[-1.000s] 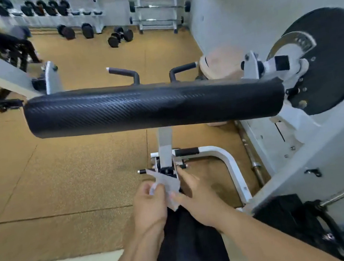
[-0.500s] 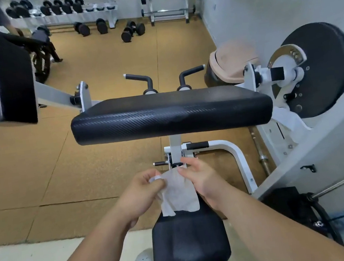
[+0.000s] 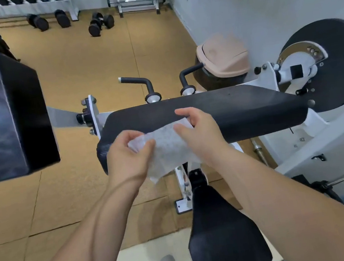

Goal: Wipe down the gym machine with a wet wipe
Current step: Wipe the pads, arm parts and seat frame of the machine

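- White wet wipe (image 3: pixel 166 146) stretched between both hands above the black arm pad (image 3: pixel 220 114).
- Left hand (image 3: pixel 127 154) pinches its left edge.
- Right hand (image 3: pixel 200 132) pinches its right edge.

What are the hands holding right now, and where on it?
Both hold the wet wipe, stretched between them. The left hand pinches its left edge, and the right hand pinches its upper right corner.

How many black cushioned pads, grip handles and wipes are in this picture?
Black pads: 3, the wide arm pad, the seat, the block at left.
Grip handles: 2, the left handle and the right handle.
Wipes: 1, the wet wipe.
Total: 6.
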`<state>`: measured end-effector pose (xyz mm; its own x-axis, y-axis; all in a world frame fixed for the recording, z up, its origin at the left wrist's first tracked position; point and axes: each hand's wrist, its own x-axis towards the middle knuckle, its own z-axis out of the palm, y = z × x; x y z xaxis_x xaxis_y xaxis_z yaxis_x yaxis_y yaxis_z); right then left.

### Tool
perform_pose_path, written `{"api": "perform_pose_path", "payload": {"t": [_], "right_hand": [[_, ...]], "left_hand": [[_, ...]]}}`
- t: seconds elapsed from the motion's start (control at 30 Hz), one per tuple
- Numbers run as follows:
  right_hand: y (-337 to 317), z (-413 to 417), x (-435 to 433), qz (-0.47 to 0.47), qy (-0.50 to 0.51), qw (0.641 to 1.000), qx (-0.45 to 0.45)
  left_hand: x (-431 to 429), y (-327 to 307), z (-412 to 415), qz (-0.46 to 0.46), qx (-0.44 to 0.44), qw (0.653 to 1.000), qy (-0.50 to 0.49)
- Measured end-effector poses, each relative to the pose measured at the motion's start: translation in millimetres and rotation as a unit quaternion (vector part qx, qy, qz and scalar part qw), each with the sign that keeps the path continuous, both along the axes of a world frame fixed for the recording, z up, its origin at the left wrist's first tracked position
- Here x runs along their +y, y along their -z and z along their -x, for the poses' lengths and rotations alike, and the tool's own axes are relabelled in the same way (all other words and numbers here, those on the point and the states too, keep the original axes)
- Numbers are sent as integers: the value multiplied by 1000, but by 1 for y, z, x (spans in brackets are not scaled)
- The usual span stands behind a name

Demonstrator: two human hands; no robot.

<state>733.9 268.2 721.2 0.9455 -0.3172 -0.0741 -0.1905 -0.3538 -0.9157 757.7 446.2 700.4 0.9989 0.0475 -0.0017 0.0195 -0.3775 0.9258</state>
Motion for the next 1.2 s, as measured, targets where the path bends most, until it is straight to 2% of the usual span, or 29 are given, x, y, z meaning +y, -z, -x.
{"api": "perform_pose_path", "payload": {"t": [0.07,0.13,0.23,0.3,0.33,0.4,0.47,0.5,0.57,0.63,0.77,0.87,0.93,1.07,1.2], "right_hand": [[1,-23,6,56,2,998,-1],[11,-38,8,173,3,985,7],[30,-40,12,385,34,922,14],[41,-32,23,458,62,887,-18],[46,-27,32,471,49,880,-40],[60,-17,56,497,-59,864,-55],[76,-10,77,527,-180,830,-33],[86,-9,81,533,-207,820,-22],[99,-11,75,550,-212,807,-18],[102,-15,56,566,-175,806,-8],[90,-16,0,537,-20,839,86],[91,-19,4,509,70,851,113],[100,-25,42,507,33,858,76],[110,-27,125,537,-136,832,-21],[108,-27,113,524,-199,825,-77]], "left_hand": [[14,1,-16,-45,-42,998,-3],[29,9,-27,-144,-94,985,-5],[49,31,-45,-296,-169,940,16],[61,46,-54,-313,-161,936,30],[66,52,-56,-296,-150,942,40],[72,64,-59,-248,-149,955,64],[76,72,-59,-226,-162,958,73],[78,74,-59,-221,-174,957,75],[83,76,-60,-202,-198,955,91],[90,74,-60,-172,-190,959,121],[101,69,-59,-111,-137,973,147],[102,65,-62,-62,-124,977,165],[105,67,-65,-51,-126,974,180],[110,71,-66,42,-85,982,166],[112,76,-63,59,-77,981,168]]}}
